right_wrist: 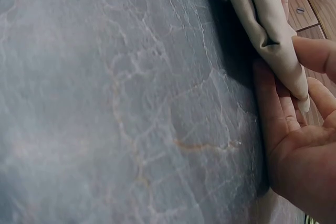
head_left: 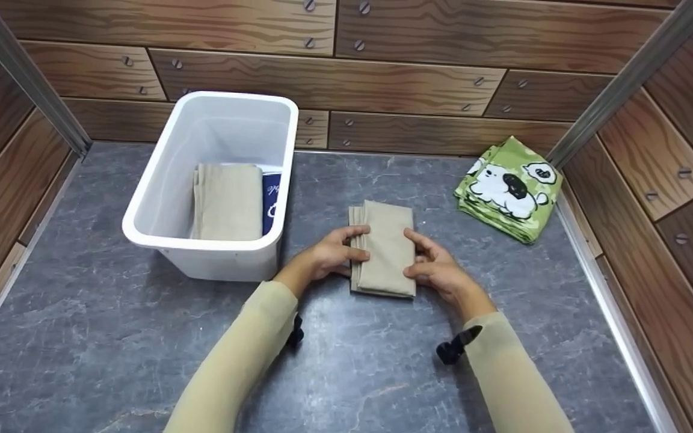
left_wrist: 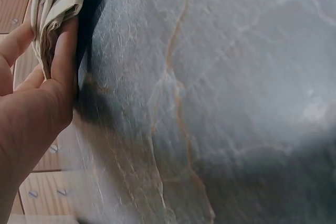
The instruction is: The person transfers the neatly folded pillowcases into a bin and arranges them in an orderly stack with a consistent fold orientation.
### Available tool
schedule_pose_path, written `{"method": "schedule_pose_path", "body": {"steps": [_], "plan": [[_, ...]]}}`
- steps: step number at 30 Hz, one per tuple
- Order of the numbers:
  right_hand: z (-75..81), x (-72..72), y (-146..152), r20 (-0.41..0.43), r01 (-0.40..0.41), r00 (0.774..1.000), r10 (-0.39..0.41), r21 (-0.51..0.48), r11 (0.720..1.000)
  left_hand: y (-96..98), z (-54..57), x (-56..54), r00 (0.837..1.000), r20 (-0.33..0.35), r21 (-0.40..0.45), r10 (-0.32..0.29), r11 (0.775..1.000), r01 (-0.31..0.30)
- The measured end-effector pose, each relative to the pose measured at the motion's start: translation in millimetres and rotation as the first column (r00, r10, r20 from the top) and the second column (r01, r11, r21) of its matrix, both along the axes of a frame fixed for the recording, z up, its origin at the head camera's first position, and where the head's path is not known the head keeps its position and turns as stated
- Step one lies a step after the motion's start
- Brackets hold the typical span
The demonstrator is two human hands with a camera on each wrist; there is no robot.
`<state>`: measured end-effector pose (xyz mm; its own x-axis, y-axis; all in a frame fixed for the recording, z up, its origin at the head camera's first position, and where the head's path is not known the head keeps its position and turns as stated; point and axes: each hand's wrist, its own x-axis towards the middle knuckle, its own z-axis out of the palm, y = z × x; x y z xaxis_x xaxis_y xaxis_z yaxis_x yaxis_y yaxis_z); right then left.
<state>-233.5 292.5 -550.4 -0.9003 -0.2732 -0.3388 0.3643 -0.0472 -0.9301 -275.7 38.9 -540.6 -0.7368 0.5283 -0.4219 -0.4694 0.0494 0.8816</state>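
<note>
The beige cloth (head_left: 387,249) lies between the person's two hands, folded into a neat upright-running oblong near the middle of the grey marbled surface (head_left: 352,373). The left hand (head_left: 331,252) pinches its layered left edge, thumb and a finger on top, other fingers tucked underneath. The right hand (head_left: 440,264) does much the same on the smooth right edge, thumb above and fingers below. Both grips are drawn in just to the cloth's thickness, with hold of nothing else. I can't tell whether its middle touches the surface.

Just beyond the left hand stands a white tub (head_left: 220,263), open at the top. Inside I see a second folded piece, the tan cloth (head_left: 230,204), and to its right part of a navy cloth (head_left: 271,189) with white markings, half hidden by the rim.

Over to the right, well apart from the hands, a folded green cloth (head_left: 506,191) lies askew near the corner, a white dog with a black patch printed on it. Walls (head_left: 322,78) of wood-look planks enclose the surface at the back and sides.
</note>
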Motion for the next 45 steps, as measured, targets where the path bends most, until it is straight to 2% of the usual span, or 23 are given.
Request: {"method": "schedule_pose_path", "body": {"steps": [11,25,34,45], "plan": [[-3.6,0.6,-0.8,-0.023,0.007,1.0,-0.007,0.002,1.0,0.0,-0.7,2.5,1.0,-0.023,-0.01,-0.001,1.0,0.0],[-2.0,2.4,-2.6,-0.014,0.023,1.0,-0.022,0.054,0.998,-0.2,-4.5,3.5,0.998,-0.056,-0.022,0.007,1.0,-0.008],[-2.7,2.1,-1.1,-0.037,0.026,0.999,-0.023,0.083,0.996,2.0,-5.4,3.8,0.997,-0.07,-0.03,0.014,0.999,-0.016],[-4.8,2.9,-2.6,-0.053,0.026,0.998,-0.021,0.087,0.996,0.3,-5.4,6.5,0.997,-0.07,-0.022,0.015,1.0,-0.016]]}}
